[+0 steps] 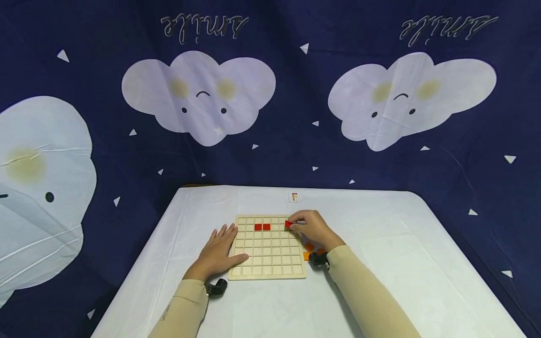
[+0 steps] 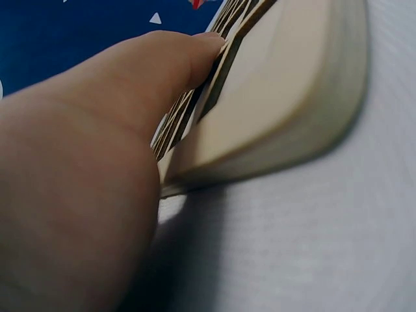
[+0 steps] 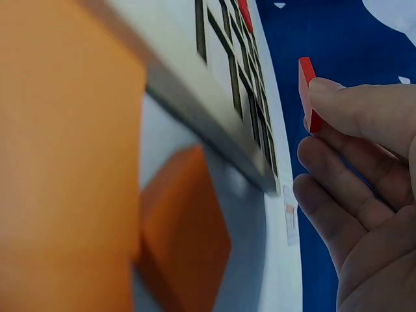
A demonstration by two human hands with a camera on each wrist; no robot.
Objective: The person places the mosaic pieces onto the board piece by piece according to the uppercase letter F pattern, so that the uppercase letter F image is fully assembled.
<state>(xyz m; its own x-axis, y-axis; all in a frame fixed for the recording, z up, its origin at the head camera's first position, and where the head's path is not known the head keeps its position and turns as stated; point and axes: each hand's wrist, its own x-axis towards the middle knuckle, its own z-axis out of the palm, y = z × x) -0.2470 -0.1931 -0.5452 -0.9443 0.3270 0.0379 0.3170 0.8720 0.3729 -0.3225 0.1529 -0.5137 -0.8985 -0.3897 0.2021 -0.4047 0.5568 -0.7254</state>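
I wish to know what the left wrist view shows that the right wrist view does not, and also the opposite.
Only the left wrist view shows the left hand, its thumb over the gridded board.
Only the right wrist view clearly shows the right hand, pinching a red piece, plus two orange pieces and a card.
Both show that board, white tablecloth, blue backdrop and some red, too cropped to identify in the left one.
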